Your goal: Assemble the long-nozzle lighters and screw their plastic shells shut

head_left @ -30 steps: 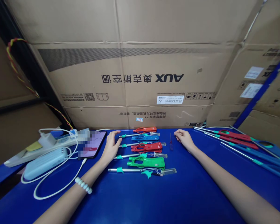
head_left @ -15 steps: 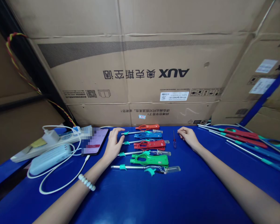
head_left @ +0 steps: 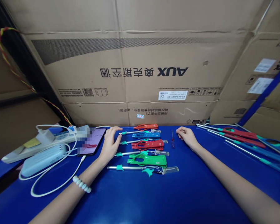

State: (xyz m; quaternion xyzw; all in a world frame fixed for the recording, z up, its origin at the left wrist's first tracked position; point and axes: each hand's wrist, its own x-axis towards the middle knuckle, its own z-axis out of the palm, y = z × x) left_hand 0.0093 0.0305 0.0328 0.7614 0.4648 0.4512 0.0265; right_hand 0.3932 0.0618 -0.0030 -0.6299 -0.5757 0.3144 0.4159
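The left grip [head_left: 110, 143] is loosely open, empty, beside ends of metal rods [head_left: 133, 168]; the right grip [head_left: 186, 138] is curled, its contents impossible to tell, near a screwdriver [head_left: 173, 143]. Between them, toward the tabletop's [head_left: 140, 199] far edge, lie a green shell [head_left: 156, 160], red shell [head_left: 156, 144], blue shell [head_left: 153, 135] and orange shell [head_left: 151, 126]. Handled rods [head_left: 242, 150] lie toward the right edge.

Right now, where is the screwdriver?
In the head view, right of centre, the screwdriver lies on the blue tabletop between the coloured casings and the right hand.
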